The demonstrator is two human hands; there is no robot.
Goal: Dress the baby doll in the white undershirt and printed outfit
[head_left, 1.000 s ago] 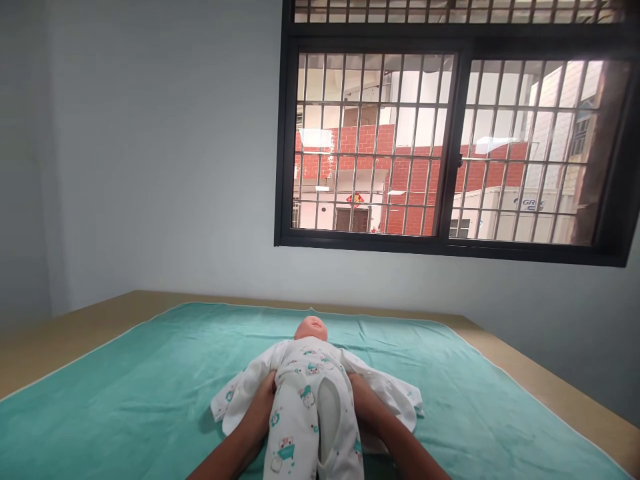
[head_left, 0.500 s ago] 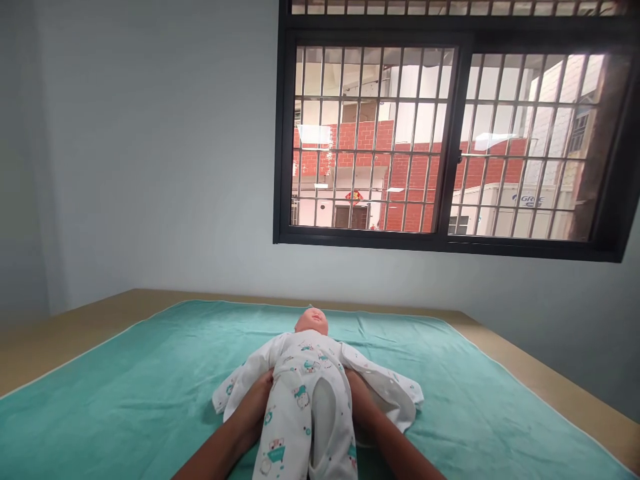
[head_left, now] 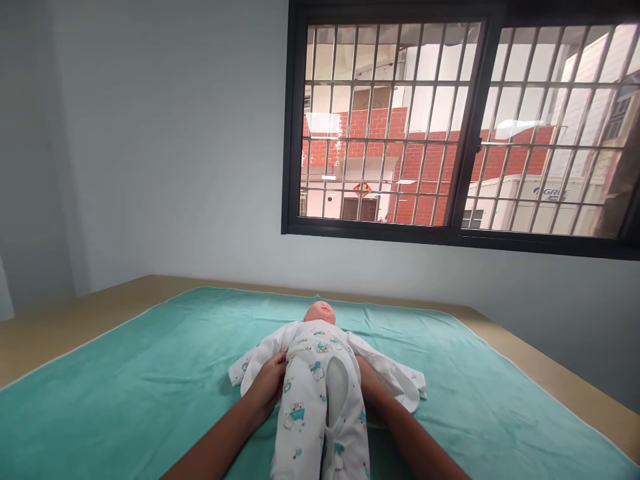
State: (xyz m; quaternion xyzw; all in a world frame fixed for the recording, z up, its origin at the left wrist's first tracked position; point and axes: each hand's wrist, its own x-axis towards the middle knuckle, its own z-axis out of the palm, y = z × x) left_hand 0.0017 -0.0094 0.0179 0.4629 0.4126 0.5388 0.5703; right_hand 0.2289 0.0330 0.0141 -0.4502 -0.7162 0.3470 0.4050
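With left grip (head_left: pixel 273 379) pinching the waist side of the printed trousers (head_left: pixel 299 430) on the baby doll (head_left: pixel 321 311), reaches right grip (head_left: pixel 369 381) to the opposite hip, fingers hidden by cloth, so cannot tell whether pinched or spread. Keeps to both sides of the doll, lying face up on the teal sheet (head_left: pixel 165 393) over the desk (head_left: pixel 107 301), with head toward the wall (head_left: pixel 190 167), trouser legs toward the camera, and sleeves of the white printed top (head_left: pixel 280 340) splayed outward.
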